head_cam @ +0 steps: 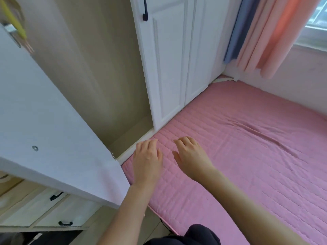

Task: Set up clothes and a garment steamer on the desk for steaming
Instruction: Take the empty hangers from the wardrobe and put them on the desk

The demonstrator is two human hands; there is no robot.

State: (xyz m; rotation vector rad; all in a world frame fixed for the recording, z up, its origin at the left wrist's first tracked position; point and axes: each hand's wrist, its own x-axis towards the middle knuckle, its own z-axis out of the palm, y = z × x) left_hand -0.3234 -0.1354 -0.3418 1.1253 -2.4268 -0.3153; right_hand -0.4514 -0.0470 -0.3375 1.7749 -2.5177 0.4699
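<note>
My left hand [147,159] and my right hand [190,156] reach forward side by side over the near corner of a pink quilted mattress [247,156]. Both hands have relaxed, slightly bent fingers and hold nothing. In front of them an open wardrobe compartment [99,76] shows a bare beige interior. Its white door [44,129] swings out at the left. A yellow-green hanger [14,18] shows at the top left corner. No clothes or garment steamer are in view.
Closed white wardrobe doors [169,68] with a black handle [145,9] stand to the right of the open compartment. Pink and blue curtains [265,36] hang by a window at the top right. Cream drawers [53,209] with black handles sit at the lower left.
</note>
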